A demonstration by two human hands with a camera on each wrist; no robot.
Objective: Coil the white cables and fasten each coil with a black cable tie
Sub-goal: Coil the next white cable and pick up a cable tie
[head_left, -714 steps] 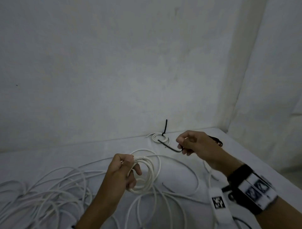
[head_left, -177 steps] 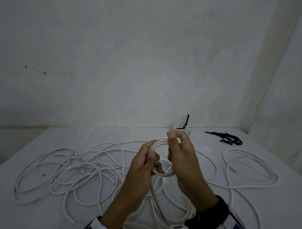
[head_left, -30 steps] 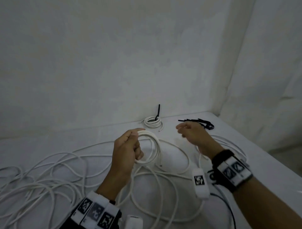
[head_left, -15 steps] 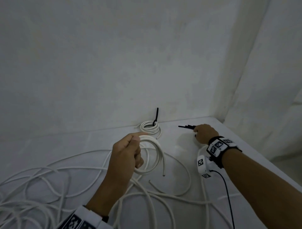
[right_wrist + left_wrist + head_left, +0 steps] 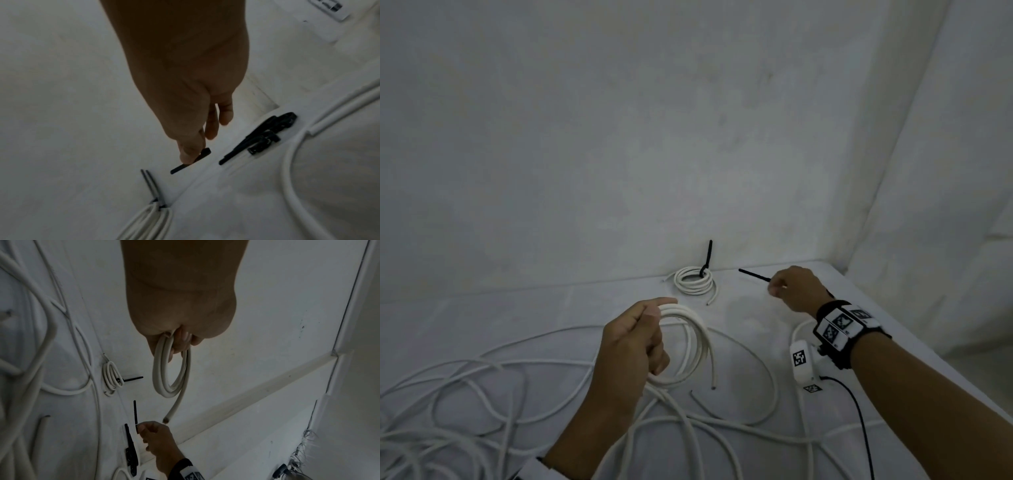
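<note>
My left hand [image 5: 635, 337] grips a small coil of white cable [image 5: 693, 346] above the table, its loose end hanging down; in the left wrist view the coil [image 5: 171, 378] dangles from the curled fingers. My right hand [image 5: 789, 286] pinches one black cable tie [image 5: 753, 275] near the back right of the table, its tail pointing left. The right wrist view shows the thumb and forefinger on that tie [image 5: 191, 160]. A finished coil [image 5: 695, 279] with a black tie sticking up lies by the back wall.
A pile of spare black ties [image 5: 265, 138] lies just right of my right hand. Loose white cables [image 5: 465, 404] sprawl over the left and front of the white table [image 5: 750, 308]. Walls close the back and the right.
My right hand reached to the tie pile, took one black tie and lifted it off toward the left. The left hand kept holding the coil in place.
</note>
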